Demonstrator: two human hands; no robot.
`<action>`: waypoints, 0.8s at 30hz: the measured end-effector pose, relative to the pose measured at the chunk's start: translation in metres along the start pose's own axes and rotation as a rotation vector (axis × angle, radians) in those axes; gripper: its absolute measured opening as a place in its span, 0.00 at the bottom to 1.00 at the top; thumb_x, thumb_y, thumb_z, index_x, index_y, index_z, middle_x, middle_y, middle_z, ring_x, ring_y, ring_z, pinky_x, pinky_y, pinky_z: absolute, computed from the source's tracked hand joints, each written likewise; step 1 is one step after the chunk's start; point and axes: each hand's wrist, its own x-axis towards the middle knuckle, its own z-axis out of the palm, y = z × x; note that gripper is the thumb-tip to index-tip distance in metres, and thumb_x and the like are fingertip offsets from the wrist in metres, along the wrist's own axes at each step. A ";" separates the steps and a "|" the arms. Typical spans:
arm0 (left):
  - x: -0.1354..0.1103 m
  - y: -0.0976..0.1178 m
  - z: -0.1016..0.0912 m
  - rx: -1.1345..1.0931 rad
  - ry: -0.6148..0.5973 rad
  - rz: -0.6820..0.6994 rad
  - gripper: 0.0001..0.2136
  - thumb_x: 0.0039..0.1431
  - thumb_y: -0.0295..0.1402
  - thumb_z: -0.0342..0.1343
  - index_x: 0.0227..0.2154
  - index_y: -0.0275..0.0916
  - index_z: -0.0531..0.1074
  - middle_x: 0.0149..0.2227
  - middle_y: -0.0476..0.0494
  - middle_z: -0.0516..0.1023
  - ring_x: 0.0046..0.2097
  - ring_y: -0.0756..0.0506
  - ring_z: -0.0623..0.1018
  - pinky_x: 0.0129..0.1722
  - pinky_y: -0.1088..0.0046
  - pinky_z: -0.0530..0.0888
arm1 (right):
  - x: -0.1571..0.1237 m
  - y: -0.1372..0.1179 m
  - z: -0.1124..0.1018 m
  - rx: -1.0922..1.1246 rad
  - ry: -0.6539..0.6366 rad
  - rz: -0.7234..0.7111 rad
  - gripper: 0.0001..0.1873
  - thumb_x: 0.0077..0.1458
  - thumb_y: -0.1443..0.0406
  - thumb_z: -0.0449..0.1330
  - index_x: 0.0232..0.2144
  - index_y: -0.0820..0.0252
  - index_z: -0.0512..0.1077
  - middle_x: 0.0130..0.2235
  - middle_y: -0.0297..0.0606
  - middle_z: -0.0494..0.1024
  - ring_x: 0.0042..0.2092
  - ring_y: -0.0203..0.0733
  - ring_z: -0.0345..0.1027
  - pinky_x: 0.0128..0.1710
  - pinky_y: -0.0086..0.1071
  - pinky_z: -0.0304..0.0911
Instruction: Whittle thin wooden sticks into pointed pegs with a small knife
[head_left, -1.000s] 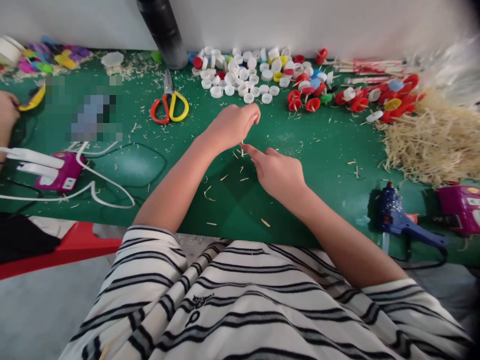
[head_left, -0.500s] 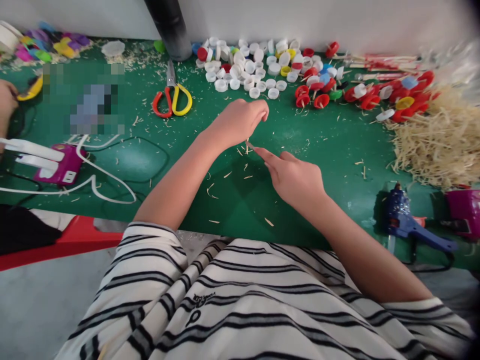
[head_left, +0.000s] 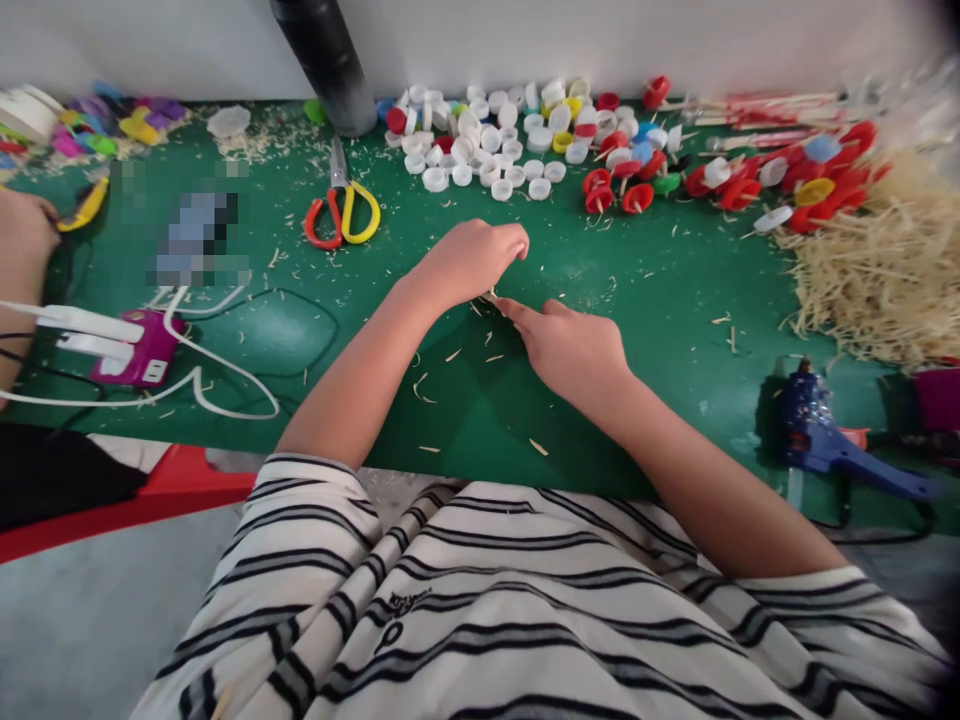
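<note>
My left hand [head_left: 474, 262] is closed, with the wrist bent and the fingers curled away from me, so what it grips is hidden. Below it, my right hand [head_left: 576, 350] is closed too, its forefinger pointing at the left hand. A thin pale sliver [head_left: 490, 296] shows in the small gap between the two hands; I cannot tell which one holds it. Loose wood shavings [head_left: 424, 388] lie on the green tabletop [head_left: 480, 420] beneath and around both hands.
Behind my hands are scissors [head_left: 343, 205], a dark bottle [head_left: 330, 70] and many bottle caps [head_left: 487, 140]. To the right lie red caps with sticks [head_left: 742, 190], a heap of thin sticks [head_left: 877, 270] and a blue glue gun [head_left: 817, 430]. At left are a power strip [head_left: 142, 345], cables and another person's hand [head_left: 26, 235].
My right hand has moved slightly left and closer under my left hand. The other person's hand at the left shows more. The view has shifted a little.
</note>
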 end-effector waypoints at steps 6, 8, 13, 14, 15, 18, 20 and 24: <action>-0.010 0.006 -0.009 -0.039 0.096 -0.050 0.20 0.74 0.40 0.38 0.46 0.41 0.76 0.28 0.45 0.76 0.32 0.47 0.75 0.40 0.70 0.69 | -0.003 0.009 -0.002 0.127 0.011 0.019 0.28 0.73 0.56 0.42 0.71 0.33 0.59 0.46 0.38 0.80 0.36 0.40 0.72 0.28 0.32 0.51; -0.013 0.007 -0.012 -0.051 0.156 -0.080 0.22 0.75 0.43 0.35 0.47 0.42 0.75 0.27 0.45 0.74 0.32 0.47 0.74 0.39 0.70 0.69 | -0.003 0.016 -0.001 0.243 0.068 0.025 0.28 0.72 0.56 0.44 0.70 0.37 0.62 0.50 0.38 0.81 0.42 0.43 0.74 0.31 0.31 0.55; -0.014 0.010 -0.017 -0.072 0.328 -0.157 0.27 0.74 0.48 0.28 0.56 0.45 0.70 0.33 0.43 0.76 0.34 0.46 0.77 0.40 0.68 0.71 | 0.002 0.034 0.001 0.547 0.202 0.056 0.32 0.62 0.57 0.56 0.68 0.49 0.67 0.52 0.39 0.82 0.44 0.47 0.74 0.39 0.35 0.64; -0.014 0.011 -0.017 -0.069 0.348 -0.168 0.28 0.74 0.49 0.27 0.58 0.45 0.68 0.34 0.43 0.76 0.35 0.46 0.77 0.40 0.68 0.71 | 0.003 0.036 0.001 0.618 0.214 0.057 0.32 0.60 0.58 0.58 0.66 0.52 0.69 0.47 0.39 0.82 0.41 0.46 0.74 0.38 0.35 0.64; -0.015 0.013 -0.018 -0.068 0.360 -0.175 0.29 0.74 0.50 0.25 0.59 0.47 0.67 0.34 0.42 0.77 0.35 0.46 0.78 0.39 0.67 0.72 | 0.004 0.037 0.001 0.702 0.227 0.059 0.31 0.58 0.58 0.59 0.64 0.55 0.72 0.42 0.38 0.82 0.38 0.44 0.73 0.37 0.35 0.64; -0.016 0.021 -0.021 -0.063 0.352 -0.166 0.31 0.73 0.50 0.22 0.62 0.49 0.65 0.34 0.42 0.78 0.36 0.45 0.78 0.38 0.67 0.73 | 0.007 0.035 0.001 0.982 0.247 0.070 0.28 0.56 0.55 0.63 0.57 0.61 0.77 0.26 0.30 0.71 0.28 0.36 0.62 0.31 0.33 0.59; -0.017 0.028 -0.021 -0.048 0.312 -0.135 0.30 0.73 0.50 0.23 0.63 0.50 0.64 0.33 0.42 0.78 0.36 0.44 0.79 0.38 0.67 0.73 | 0.009 0.031 0.002 1.139 0.231 0.078 0.27 0.56 0.52 0.65 0.53 0.63 0.78 0.23 0.25 0.63 0.25 0.33 0.56 0.28 0.31 0.56; -0.018 0.038 -0.019 -0.047 0.217 -0.059 0.29 0.73 0.51 0.26 0.61 0.49 0.66 0.33 0.43 0.78 0.36 0.45 0.78 0.36 0.68 0.73 | 0.014 0.024 0.008 1.340 0.208 0.106 0.21 0.56 0.51 0.66 0.42 0.63 0.77 0.22 0.24 0.61 0.22 0.31 0.54 0.23 0.30 0.52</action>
